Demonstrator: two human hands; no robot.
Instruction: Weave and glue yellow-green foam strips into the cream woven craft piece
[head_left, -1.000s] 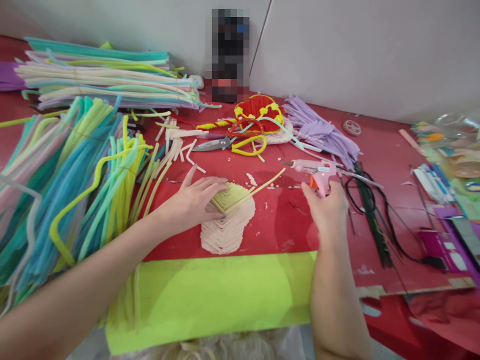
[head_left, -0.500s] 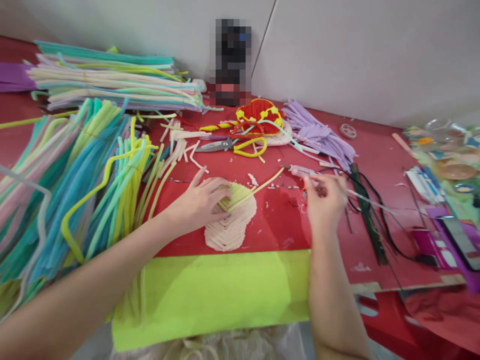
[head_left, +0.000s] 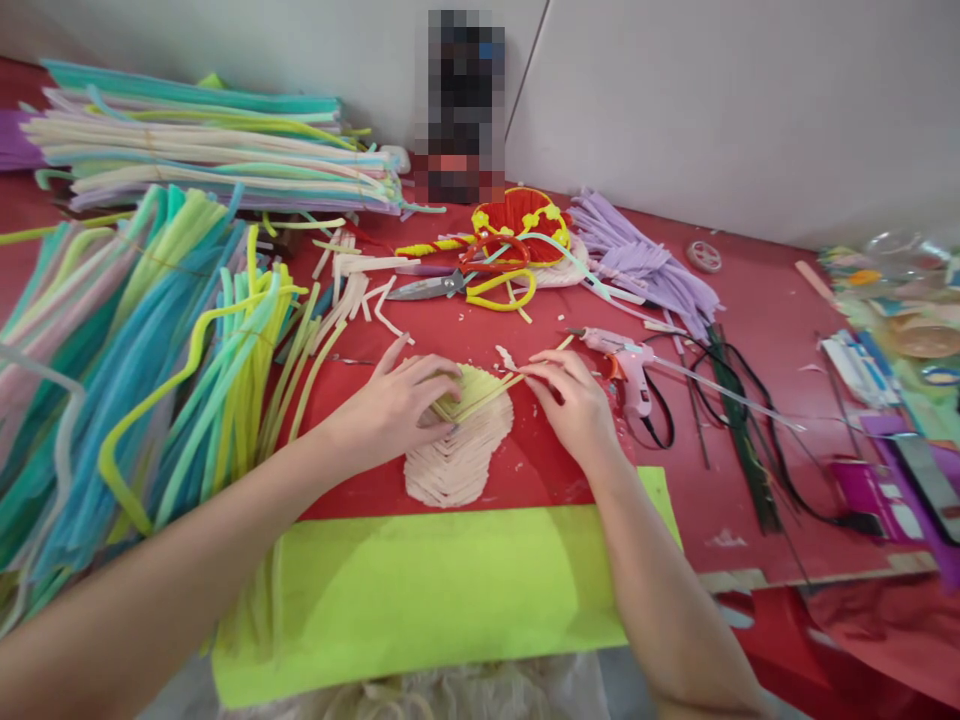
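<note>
A flat rounded piece made of rows of pipe cleaners [head_left: 457, 460], cream below and pale yellow above, lies on the red table. My left hand [head_left: 412, 400] is curled over its upper left side, gripping and pressing it down; the fingertips partly cover the yellow rows. From that yellow part a loose pale yellow pipe cleaner [head_left: 495, 393] runs up to the right. The thumb and forefinger of my right hand [head_left: 574, 400] pinch it beside the piece. Just right of this hand a pink hot glue gun [head_left: 636, 380] rests on the table, a clear glue stick in its back.
Bundled pipe cleaners [head_left: 165, 330] fill the left side, with more bundles [head_left: 225, 150] behind. Scissors [head_left: 450, 287] and a red-yellow ornament [head_left: 521, 225] lie at the back, near lilac pipe cleaners [head_left: 645, 255]. Black cable [head_left: 772, 455] crosses the right. A lime-green sheet [head_left: 427, 580] covers the front edge.
My right hand has let go of the hot glue gun and moved left to pinch the yellow pipe cleaner. My left hand stays on the piece.
</note>
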